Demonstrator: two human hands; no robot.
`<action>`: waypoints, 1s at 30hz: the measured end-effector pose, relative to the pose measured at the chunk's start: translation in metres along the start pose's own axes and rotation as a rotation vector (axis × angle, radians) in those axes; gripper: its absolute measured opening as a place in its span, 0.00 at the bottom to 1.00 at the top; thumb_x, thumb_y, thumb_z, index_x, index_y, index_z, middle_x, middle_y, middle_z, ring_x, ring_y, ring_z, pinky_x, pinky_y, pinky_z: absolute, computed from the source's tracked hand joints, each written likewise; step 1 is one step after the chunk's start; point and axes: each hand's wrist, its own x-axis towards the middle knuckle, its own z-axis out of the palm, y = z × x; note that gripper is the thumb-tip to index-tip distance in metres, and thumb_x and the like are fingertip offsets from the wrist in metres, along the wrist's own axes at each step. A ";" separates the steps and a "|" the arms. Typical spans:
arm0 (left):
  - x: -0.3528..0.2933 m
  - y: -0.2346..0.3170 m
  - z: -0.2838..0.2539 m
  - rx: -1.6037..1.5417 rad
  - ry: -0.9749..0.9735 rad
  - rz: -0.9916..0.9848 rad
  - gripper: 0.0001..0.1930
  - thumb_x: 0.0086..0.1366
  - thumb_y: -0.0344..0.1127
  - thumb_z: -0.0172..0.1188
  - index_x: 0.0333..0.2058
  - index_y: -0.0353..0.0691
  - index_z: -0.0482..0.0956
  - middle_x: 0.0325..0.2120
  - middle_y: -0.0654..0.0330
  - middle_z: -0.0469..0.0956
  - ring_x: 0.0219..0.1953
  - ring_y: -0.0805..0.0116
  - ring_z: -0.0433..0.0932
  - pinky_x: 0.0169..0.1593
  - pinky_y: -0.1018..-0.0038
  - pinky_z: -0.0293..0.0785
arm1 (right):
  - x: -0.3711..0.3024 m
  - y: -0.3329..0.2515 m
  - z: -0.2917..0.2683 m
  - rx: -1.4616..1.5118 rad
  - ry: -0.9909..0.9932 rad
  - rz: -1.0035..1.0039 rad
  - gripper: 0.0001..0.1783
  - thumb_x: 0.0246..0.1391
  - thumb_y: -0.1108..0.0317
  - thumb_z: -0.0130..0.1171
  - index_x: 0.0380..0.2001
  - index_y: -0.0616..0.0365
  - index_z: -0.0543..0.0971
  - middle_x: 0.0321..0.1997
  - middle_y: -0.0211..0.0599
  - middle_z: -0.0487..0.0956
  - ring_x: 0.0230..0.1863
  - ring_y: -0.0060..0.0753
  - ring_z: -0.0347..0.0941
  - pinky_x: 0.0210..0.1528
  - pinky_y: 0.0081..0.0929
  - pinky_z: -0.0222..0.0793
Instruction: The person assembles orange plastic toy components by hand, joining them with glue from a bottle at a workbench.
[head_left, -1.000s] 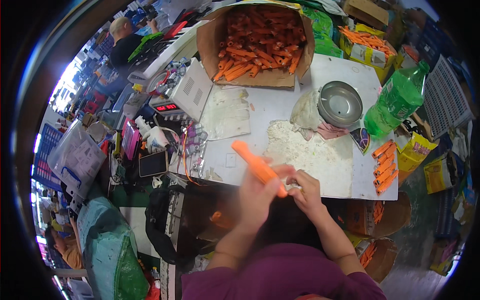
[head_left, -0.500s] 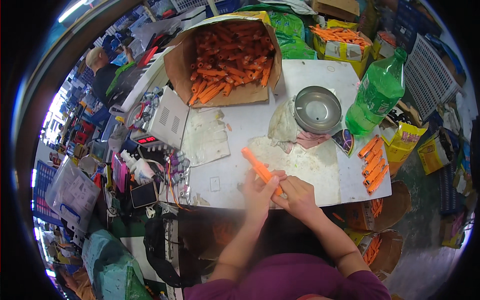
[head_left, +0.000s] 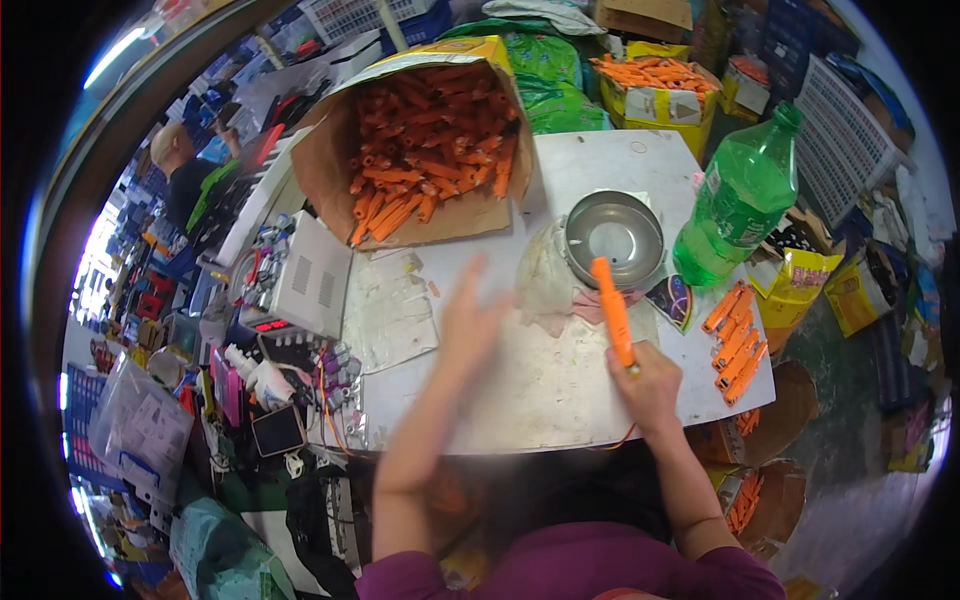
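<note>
My right hand is closed round the lower end of a slim orange plastic tube-shaped part, which points up and slightly left over the table. The part's upper end overlaps the edge of a round metal bowl in this view. My left hand is blurred by motion above the table's middle; its fingers look stretched out, with nothing seen in them. Beyond it, a large carton lies tipped toward me, full of similar orange parts. Several more orange parts lie in a slanting row at the table's right edge.
A cloth lies beside and under the bowl. To its right stands a green plastic bottle. A white box-shaped device with a red display and cluttered wires occupy the left side. More cartons of orange parts stand behind the table.
My left hand has let go of the orange part and moved up and left. My right hand has carried the part to the right, tilting it more upright. The view has shifted slightly.
</note>
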 end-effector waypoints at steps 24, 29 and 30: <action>0.130 -0.116 -0.046 0.910 0.148 0.149 0.16 0.54 0.44 0.55 0.29 0.34 0.78 0.26 0.50 0.75 0.33 0.54 0.73 0.38 0.61 0.67 | -0.032 0.054 -0.041 0.549 0.216 0.481 0.16 0.51 0.58 0.50 0.19 0.58 0.71 0.16 0.30 0.69 0.18 0.24 0.65 0.22 0.21 0.59; 0.130 -0.125 -0.033 0.889 0.202 0.123 0.20 0.53 0.48 0.55 0.35 0.35 0.76 0.29 0.50 0.75 0.35 0.53 0.73 0.38 0.60 0.67 | -0.071 0.101 -0.165 1.217 1.200 0.585 0.21 0.52 0.45 0.42 0.23 0.52 0.64 0.18 0.27 0.61 0.18 0.20 0.58 0.17 0.18 0.55; 0.130 -0.127 -0.034 0.876 0.225 0.136 0.19 0.53 0.47 0.55 0.34 0.35 0.75 0.29 0.50 0.75 0.32 0.52 0.73 0.36 0.59 0.67 | -0.099 0.143 -0.195 1.312 1.218 0.522 0.20 0.52 0.46 0.42 0.23 0.53 0.64 0.20 0.28 0.61 0.18 0.21 0.57 0.17 0.18 0.54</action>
